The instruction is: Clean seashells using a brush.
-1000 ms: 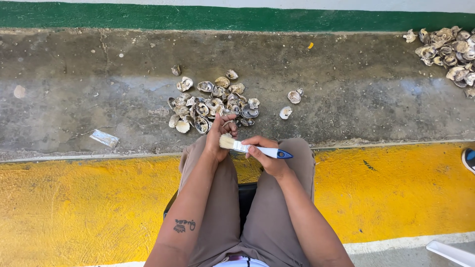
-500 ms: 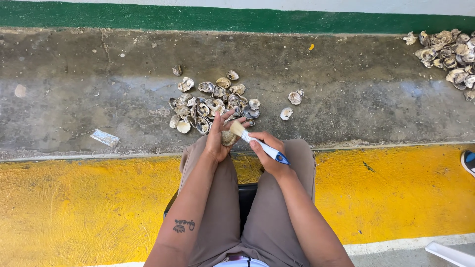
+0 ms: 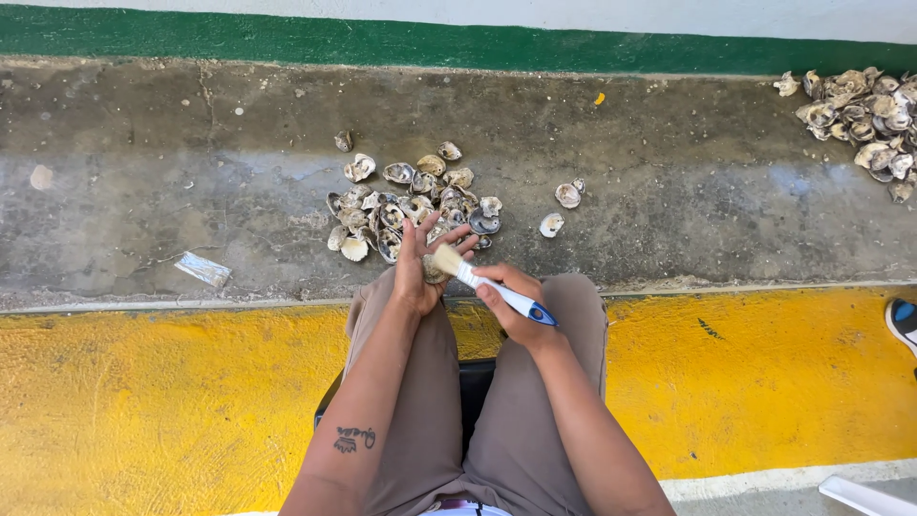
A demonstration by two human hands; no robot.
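your left hand (image 3: 416, 272) cups a small grey oyster shell (image 3: 435, 270); your right hand (image 3: 511, 304) clamps the white-and-blue-handled bristle brush (image 3: 482, 283), mid-scrub. next, turn the shell.

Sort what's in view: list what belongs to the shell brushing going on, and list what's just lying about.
In use:
- left hand, cupping a shell
- right hand, holding the brush with its bristles on that shell
- shell pile just ahead

Lying about:
- second shell heap, far right
- foil scrap
- orange fleck
- shoe tip
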